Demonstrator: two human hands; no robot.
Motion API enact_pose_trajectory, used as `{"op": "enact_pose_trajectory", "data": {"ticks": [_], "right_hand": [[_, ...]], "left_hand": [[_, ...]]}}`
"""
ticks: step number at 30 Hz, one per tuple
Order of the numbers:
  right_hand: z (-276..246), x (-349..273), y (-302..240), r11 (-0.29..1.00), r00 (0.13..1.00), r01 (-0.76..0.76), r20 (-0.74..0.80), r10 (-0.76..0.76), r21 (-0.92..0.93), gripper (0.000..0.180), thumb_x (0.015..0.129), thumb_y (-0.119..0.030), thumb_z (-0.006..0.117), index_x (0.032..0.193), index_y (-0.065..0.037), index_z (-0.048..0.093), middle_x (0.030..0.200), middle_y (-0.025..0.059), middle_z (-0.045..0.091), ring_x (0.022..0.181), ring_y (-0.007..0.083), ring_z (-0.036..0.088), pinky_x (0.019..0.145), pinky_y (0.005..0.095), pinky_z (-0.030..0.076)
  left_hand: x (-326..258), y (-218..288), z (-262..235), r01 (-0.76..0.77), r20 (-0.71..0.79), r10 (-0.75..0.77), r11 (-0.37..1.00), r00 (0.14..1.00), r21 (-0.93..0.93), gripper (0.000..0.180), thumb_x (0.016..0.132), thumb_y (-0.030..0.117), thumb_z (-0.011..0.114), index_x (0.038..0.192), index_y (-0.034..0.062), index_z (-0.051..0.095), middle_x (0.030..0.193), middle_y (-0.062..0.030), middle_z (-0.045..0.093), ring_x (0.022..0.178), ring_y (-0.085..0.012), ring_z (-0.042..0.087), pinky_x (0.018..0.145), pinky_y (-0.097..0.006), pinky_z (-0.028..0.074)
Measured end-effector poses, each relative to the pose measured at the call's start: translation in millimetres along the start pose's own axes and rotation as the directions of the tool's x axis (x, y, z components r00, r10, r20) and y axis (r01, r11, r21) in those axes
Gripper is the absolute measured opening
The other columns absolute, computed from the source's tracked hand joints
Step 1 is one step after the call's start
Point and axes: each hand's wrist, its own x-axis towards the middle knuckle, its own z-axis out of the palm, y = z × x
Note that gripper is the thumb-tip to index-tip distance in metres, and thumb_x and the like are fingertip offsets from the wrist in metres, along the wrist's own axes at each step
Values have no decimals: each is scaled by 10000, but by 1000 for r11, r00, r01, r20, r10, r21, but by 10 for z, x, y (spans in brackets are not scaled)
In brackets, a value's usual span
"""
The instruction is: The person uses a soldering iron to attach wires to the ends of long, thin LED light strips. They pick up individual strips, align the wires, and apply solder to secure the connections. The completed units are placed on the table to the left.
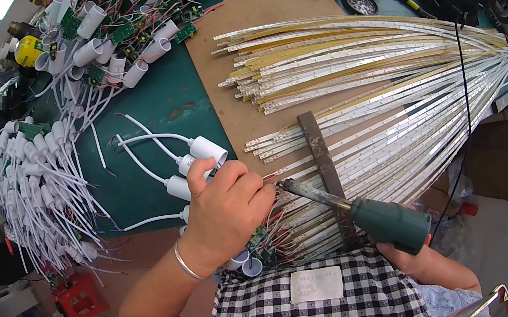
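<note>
LED strips [393, 140] toward three o'clock seem mid-soldering, my right hand [409, 258] gripping the iron [387, 222], left hand [230, 207] pinching something hidden, steadiness needed next.

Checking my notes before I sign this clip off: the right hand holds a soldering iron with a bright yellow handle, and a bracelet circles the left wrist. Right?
Not quite: the head view shows the soldering iron has a dark green handle, not bright yellow.

Green tabletop [153, 105] open leftward; bar [320, 153] crosses strips [383, 159]
</note>
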Motion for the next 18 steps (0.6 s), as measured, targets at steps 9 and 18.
{"op": "enact_pose_trajectory", "data": {"ticks": [9, 18], "right_hand": [[33, -77, 39, 931, 995, -42, -65, 70, 362, 619, 965, -469, 535, 1342, 16, 463, 1105, 93, 586, 782, 168, 604, 711, 318, 497], [38, -83, 2, 918, 991, -117, -17, 133, 380, 665, 950, -514, 538, 1348, 13, 461, 1072, 85, 587, 785, 166, 598, 730, 320, 490]], "left_hand": [[4, -3, -6, -1, 22, 1, 1000, 1000, 1, 121, 721, 141, 693, 836, 168, 715, 814, 66, 603, 866, -147, 561, 925, -469, 287], [19, 4, -20, -1, 33, 1, 1000, 999, 10, 117, 725, 141, 687, 834, 172, 714, 816, 68, 603, 875, -146, 559, 932, -477, 283]]}}
